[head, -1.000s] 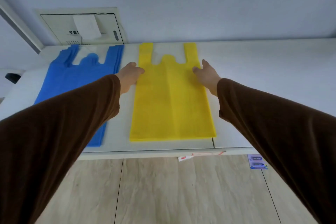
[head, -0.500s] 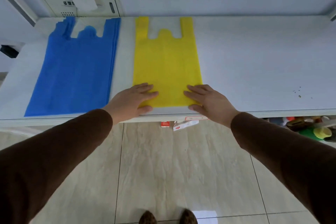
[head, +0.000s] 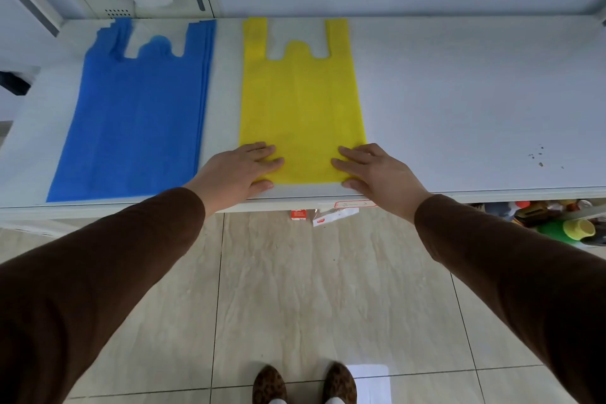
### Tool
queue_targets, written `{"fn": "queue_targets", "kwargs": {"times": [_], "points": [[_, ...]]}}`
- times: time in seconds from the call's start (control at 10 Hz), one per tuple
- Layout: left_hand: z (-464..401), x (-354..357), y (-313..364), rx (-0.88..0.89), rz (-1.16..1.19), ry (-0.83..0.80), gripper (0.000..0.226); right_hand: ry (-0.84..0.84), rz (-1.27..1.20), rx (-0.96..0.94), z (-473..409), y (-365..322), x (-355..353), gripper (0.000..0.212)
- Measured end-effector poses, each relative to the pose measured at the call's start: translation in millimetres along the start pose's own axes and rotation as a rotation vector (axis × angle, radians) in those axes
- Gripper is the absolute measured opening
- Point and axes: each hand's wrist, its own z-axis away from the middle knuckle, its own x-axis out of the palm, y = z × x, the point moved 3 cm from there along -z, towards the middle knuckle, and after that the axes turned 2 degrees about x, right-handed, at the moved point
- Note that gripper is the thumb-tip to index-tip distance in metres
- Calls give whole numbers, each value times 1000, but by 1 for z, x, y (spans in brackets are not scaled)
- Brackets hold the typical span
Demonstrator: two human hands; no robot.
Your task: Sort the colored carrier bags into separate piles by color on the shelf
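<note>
Both hands flat on my yellow carrier bag point(head: 300, 102), left hand point(head: 237, 170), right hand point(head: 377, 170), fingers straight, slightly apart, blue bag pile point(head: 137, 115) beside on shelf point(head: 459, 92).

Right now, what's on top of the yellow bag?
Both hands: left hand and right hand press flat on the yellow bag at its near corners. Whether more bags lie beneath it cannot be seen.

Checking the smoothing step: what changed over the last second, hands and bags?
Both hands slid down the yellow bag, from beside its handles to its near edge. The left hand and right hand now press flat on the bottom corners. Nothing was gripped or released. The yellow bag and the blue pile kept their places on the shelf.
</note>
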Motion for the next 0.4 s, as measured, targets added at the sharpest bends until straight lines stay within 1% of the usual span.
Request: {"fn": "queue_targets", "kwargs": {"times": [0.2, 0.3, 0.4], "points": [[1, -13, 9, -49, -6, -90, 61, -147, -31, 82, -6, -7, -11, 51], [10, -34, 22, -106, -9, -130, 72, -200, -11, 155, -2, -21, -36, 64], [23, -54, 32, -124, 36, -194, 68, -142, -67, 223, 8, -28, -61, 66]]}}
